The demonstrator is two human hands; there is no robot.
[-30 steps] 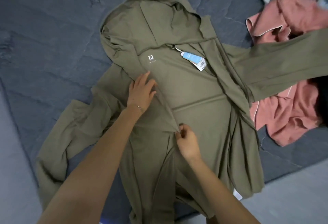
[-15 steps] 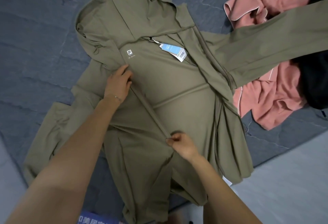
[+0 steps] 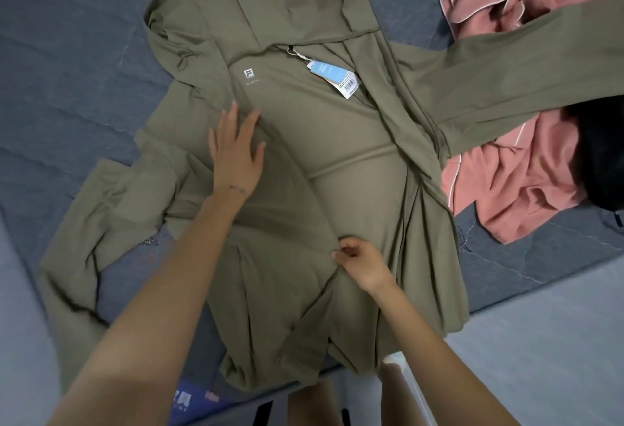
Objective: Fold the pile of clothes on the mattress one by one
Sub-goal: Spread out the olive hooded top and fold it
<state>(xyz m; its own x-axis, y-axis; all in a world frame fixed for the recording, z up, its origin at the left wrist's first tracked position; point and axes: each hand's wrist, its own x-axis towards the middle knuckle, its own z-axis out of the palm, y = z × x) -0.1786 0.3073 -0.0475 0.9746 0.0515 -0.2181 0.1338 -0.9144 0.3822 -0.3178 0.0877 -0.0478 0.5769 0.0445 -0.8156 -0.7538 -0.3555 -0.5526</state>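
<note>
An olive-green hooded jacket (image 3: 331, 142) lies spread open on the dark grey mattress (image 3: 67, 64), hood at the top, a blue and white price tag (image 3: 334, 78) near its collar. My left hand (image 3: 236, 148) rests flat with straight fingers on the jacket's left front panel, below the small white logo. My right hand (image 3: 359, 262) pinches the front edge of that panel near the jacket's middle. One sleeve lies crumpled at the lower left, the other stretches out to the upper right.
A pink garment (image 3: 513, 169) lies bunched at the right, partly under the jacket's right sleeve. Something black (image 3: 597, 155) sits at the right edge. The mattress edge meets a pale grey floor (image 3: 540, 358) at the lower right and left.
My left hand has gone from curled on the panel's edge to lying flat on the fabric. My right hand keeps its pinch on the edge. The camera view has shifted.
</note>
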